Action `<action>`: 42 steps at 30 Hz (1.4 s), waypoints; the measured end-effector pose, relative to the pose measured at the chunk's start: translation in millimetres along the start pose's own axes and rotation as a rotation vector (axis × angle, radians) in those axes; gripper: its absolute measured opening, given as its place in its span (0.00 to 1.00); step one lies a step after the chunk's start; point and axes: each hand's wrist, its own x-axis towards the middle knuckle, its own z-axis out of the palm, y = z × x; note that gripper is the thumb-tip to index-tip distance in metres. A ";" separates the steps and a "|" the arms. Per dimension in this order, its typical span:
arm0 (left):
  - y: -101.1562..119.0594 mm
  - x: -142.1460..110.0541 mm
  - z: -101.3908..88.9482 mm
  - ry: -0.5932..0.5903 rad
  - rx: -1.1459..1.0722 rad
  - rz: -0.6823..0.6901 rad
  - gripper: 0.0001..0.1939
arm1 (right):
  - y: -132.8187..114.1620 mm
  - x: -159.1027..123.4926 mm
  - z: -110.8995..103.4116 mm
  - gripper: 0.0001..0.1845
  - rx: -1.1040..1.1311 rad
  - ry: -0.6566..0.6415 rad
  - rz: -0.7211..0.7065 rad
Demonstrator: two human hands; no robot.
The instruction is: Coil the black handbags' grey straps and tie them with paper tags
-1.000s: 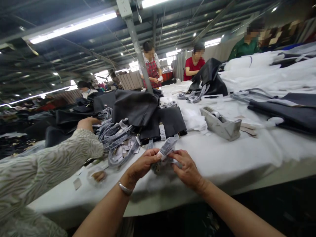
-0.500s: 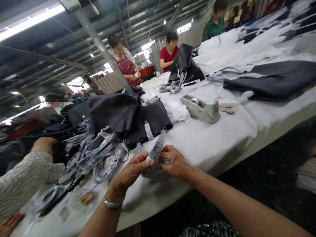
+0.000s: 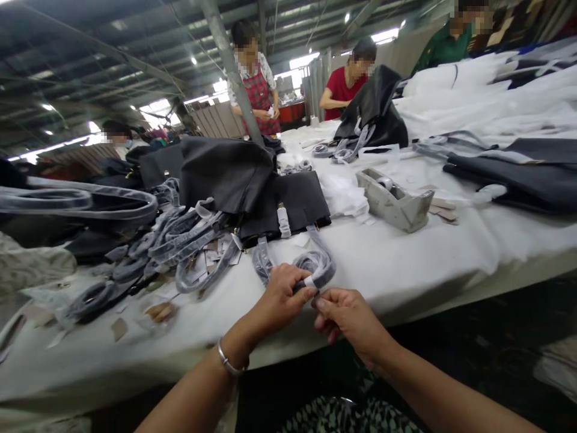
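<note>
A dark bag strap (image 3: 328,255), wrapped in clear plastic and coiled, lies at the front of the white-covered table. It belongs with the black bag (image 3: 302,201) just behind it. My left hand (image 3: 286,294) is closed on the coil, its thumb beside a white band (image 3: 309,281) around the strap. Close by on the right, my right hand (image 3: 345,313) pinches at the coil's near edge with thumb and forefinger; what lies between those fingertips is too small to make out. A white wrap covers the bag's clasp (image 3: 283,221).
A grey tape dispenser (image 3: 394,201) stands right of the bag. Wrapped straps (image 3: 189,240) pile up at left, near a small plastic bag (image 3: 157,311). Another black bag (image 3: 509,174) lies at right. A co-worker's sleeve (image 3: 36,261) shows at far left; several people work behind.
The strap, upright between my hands before, now lies as a coil on the table. My view has shifted left. At left, the co-worker's arm has drawn back and a wrapped strap loop has come up.
</note>
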 end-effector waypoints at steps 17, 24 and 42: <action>-4.8 -19.4 23.7 -0.076 0.439 0.275 0.21 | 6.4 -3.5 2.0 0.16 0.218 0.032 0.220; -11.9 -17.1 30.8 0.010 0.439 0.244 0.15 | -2.9 -4.7 1.2 0.20 0.089 0.045 0.238; -11.3 -14.9 29.0 0.031 0.339 0.233 0.13 | 17.9 8.0 -45.5 0.19 -1.289 0.243 -1.264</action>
